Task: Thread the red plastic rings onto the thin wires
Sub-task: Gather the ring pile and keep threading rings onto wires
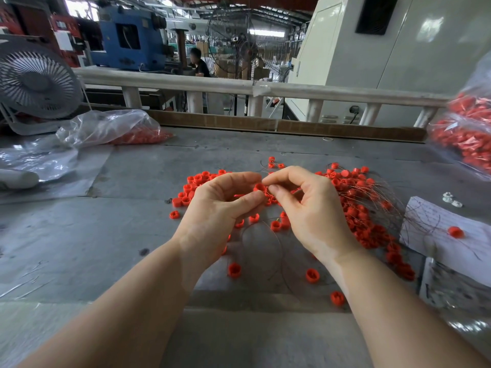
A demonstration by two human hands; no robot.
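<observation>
We've got one ring (259, 187) pinched in the left hand (223, 205) over the table (79, 248), while the right hand (308, 208) pinches what looks like a wire end right at it. Best keep the ring steady and feed straight through the hole. Rings are small, bright red, short and tube-like.

Grey worktable (138, 235) carries loose red rings (366, 221), thin wires (398, 205), plastic bags (106, 127) and papers (435, 224)
</observation>
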